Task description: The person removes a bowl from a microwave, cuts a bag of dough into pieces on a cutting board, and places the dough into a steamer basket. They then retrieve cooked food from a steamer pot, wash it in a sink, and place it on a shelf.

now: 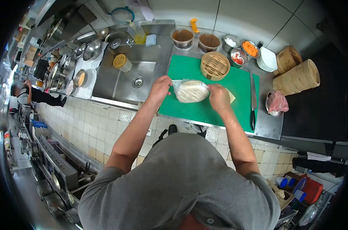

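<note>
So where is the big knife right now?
In the head view, the knife lies along the right edge of the green cutting board, on the person's right side, between the board and the bowl of pink meat. Neither hand touches it.

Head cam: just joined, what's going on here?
A person stands at a steel kitchen counter, holding a clear plastic bag of white dough over the green cutting board. The left hand and right hand each grip one end. An open bamboo steamer sits behind it; a knife lies at the board's right edge.
</note>
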